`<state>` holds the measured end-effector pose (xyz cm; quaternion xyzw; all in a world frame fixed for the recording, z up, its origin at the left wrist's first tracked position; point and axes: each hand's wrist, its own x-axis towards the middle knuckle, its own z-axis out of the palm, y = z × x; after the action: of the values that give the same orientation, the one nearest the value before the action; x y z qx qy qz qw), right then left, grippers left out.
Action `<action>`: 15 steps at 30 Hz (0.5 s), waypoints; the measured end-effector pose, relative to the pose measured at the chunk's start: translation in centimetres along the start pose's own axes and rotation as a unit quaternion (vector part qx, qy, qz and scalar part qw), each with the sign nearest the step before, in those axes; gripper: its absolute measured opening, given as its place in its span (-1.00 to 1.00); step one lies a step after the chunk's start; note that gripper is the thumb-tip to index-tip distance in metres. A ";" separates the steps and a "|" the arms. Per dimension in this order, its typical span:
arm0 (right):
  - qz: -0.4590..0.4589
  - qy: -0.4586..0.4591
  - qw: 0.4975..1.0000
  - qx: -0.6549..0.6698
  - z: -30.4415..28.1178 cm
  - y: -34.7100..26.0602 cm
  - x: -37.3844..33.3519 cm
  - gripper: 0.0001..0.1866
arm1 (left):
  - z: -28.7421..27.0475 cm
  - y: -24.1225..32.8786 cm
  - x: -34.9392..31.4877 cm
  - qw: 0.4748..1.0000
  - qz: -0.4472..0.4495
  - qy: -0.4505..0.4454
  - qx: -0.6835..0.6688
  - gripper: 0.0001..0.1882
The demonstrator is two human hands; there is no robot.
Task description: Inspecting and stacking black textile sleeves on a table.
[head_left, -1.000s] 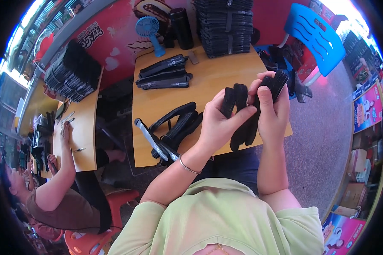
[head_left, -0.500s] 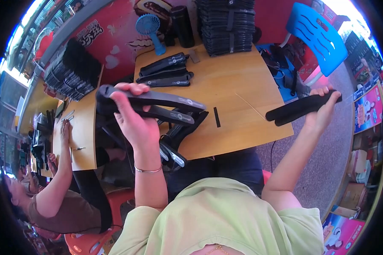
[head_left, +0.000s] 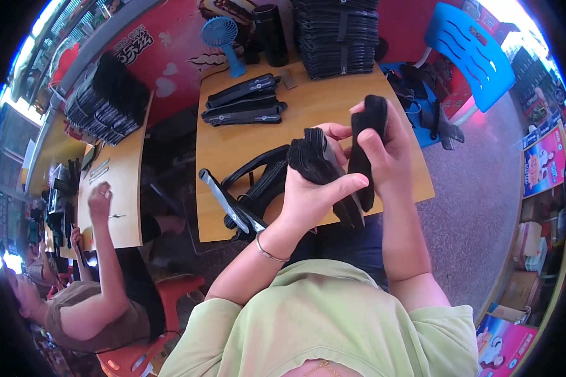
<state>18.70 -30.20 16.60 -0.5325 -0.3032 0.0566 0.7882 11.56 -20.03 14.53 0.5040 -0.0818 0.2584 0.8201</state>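
Observation:
Both of my hands are close together over the front right of the wooden table. My left hand is wrapped round a bundle of folded black fabric straps, their layered ends up. Right beside it, my right hand grips more black fabric straps, thumb across them, held nearly upright. The two bundles nearly meet; whether they touch is hard to tell. Left of my hands, loose black straps lie in a tangle on the table, one with a grey printed face hanging toward the near edge.
Farther back lie several flat straps, a blue fan, a black tumbler and a tall stack of black straps. A blue chair stands at right. At left, a co-worker sits by another table near a strap pile.
Both hands have come together over the table, the left moving right and the right moving left, each with its straps turned more upright. The co-worker's hand has lifted off their table.

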 end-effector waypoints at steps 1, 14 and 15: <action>0.022 0.011 0.999 0.038 0.5 0.1 -0.2 -0.63 | -0.2 -0.2 0.0 1.000 -0.007 0.005 0.023 -0.58; 0.025 -0.058 0.997 0.052 0.7 0.7 -0.7 -0.60 | -1.0 0.4 0.4 0.994 -0.077 0.032 0.075 -0.44; 0.026 -0.059 0.997 0.052 0.7 0.3 -0.6 -0.60 | -1.0 0.5 0.4 0.994 -0.077 0.033 0.076 -0.44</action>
<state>17.94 -29.71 16.26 -0.4939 -0.3316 0.1242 0.7942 11.57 -18.88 14.62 0.5607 0.0040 0.2164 0.7992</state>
